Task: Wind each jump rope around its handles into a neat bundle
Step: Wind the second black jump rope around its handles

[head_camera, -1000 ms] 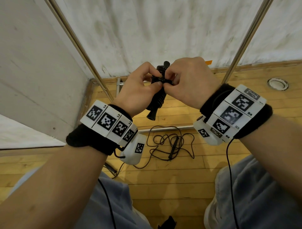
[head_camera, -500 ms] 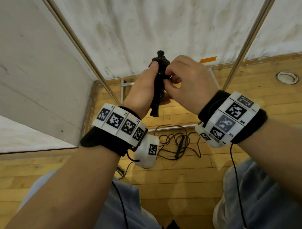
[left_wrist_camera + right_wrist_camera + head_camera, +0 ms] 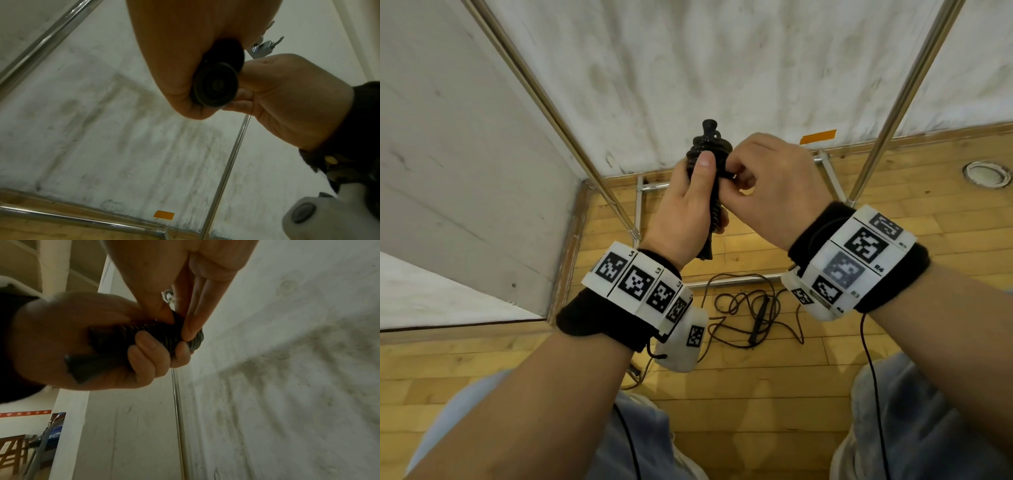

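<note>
Compared with a second ago, the wound rope bundle stands more upright at chest height, left hand wrapped around it, right hand pinching its cord end, indicating final tucking; a second rope lies loose on the floor.

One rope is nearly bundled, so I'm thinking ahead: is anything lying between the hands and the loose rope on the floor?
Nothing visible blocks it. The loose jump rope lies tangled on the wooden floor below the left hand and right hand. Both hands are occupied by the wound bundle, which must be set down first.
</note>
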Demonstrator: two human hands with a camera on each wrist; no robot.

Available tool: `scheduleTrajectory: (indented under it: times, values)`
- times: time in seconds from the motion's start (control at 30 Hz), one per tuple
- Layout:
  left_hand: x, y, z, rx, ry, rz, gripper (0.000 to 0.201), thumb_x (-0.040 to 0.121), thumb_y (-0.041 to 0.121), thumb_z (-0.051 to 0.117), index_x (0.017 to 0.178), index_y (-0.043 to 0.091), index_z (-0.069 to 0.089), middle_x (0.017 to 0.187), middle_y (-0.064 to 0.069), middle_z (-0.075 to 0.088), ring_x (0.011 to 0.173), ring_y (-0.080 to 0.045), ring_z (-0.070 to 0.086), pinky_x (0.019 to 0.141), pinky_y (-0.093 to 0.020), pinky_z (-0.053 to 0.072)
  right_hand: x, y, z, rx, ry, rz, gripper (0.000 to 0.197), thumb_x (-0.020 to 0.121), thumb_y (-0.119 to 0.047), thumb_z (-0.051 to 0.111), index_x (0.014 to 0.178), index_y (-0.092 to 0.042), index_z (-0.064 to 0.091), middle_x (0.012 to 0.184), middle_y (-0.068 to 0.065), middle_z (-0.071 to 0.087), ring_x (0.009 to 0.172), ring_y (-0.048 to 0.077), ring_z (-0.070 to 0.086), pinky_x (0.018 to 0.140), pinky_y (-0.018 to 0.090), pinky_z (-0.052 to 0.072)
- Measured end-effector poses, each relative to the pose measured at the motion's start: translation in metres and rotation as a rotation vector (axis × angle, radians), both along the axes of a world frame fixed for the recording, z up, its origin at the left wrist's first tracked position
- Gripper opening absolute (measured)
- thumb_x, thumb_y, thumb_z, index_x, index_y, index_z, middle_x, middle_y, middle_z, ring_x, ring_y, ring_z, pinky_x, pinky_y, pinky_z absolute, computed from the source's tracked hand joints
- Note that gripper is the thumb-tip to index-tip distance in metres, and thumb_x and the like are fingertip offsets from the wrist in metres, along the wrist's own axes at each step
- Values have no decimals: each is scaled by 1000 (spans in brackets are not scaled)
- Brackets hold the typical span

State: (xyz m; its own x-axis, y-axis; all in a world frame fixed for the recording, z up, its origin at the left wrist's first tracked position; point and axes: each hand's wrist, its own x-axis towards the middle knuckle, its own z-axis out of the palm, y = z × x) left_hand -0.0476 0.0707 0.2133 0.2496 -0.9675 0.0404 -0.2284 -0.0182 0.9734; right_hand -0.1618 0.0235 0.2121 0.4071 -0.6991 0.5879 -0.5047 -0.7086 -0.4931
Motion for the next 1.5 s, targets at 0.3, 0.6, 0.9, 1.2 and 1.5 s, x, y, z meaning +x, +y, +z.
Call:
scheduleTrajectory:
  times: [0.3, 0.6, 0.9, 1.2, 1.5]
  values:
    - [-2, -5, 2, -54, 175, 62, 30, 103, 30, 35, 122, 7, 41, 76, -4, 58, 55, -13, 54, 54, -31, 48, 0, -2, 3, 113, -145, 89, 15, 83, -6, 60, 94, -2, 69, 94, 7, 58, 76, 20, 61, 72, 35, 54]
    - [-3, -1, 5, -147, 69, 37, 23, 98, 24, 42, 119, 24, 34, 95, -4, 60, 70, -17, 54, 53, -24, 42, 0, -1, 9, 779, -560, 107, 13, 84, -16, 66, 73, -18, 72, 69, -1, 70, 62, 11, 63, 71, 35, 57]
    - [-16, -6, 13, -217, 15, 278, 25, 92, 41, 56, 108, 22, 52, 84, 7, 64, 72, -12, 62, 73, -40, 54, 6, 7, 22, 777, -566, 26, 21, 81, -12, 59, 61, -7, 63, 52, -1, 58, 48, 13, 58, 56, 31, 54]
    - [-17, 4, 17, -166, -51, 190, 24, 94, 47, 50, 106, 26, 49, 79, 9, 60, 69, -13, 59, 63, -30, 45, -2, 3, 27, 950, -645, 4, 20, 88, -13, 50, 78, 0, 61, 71, 9, 54, 48, 21, 56, 52, 28, 50]
    - [-17, 8, 21, -161, 29, 134, 15, 96, 33, 53, 106, 23, 51, 72, 10, 63, 61, -2, 59, 57, -20, 45, -2, 2, 24, 919, -584, 61, 20, 91, -10, 55, 75, -1, 64, 57, 8, 56, 46, 18, 54, 51, 27, 50]
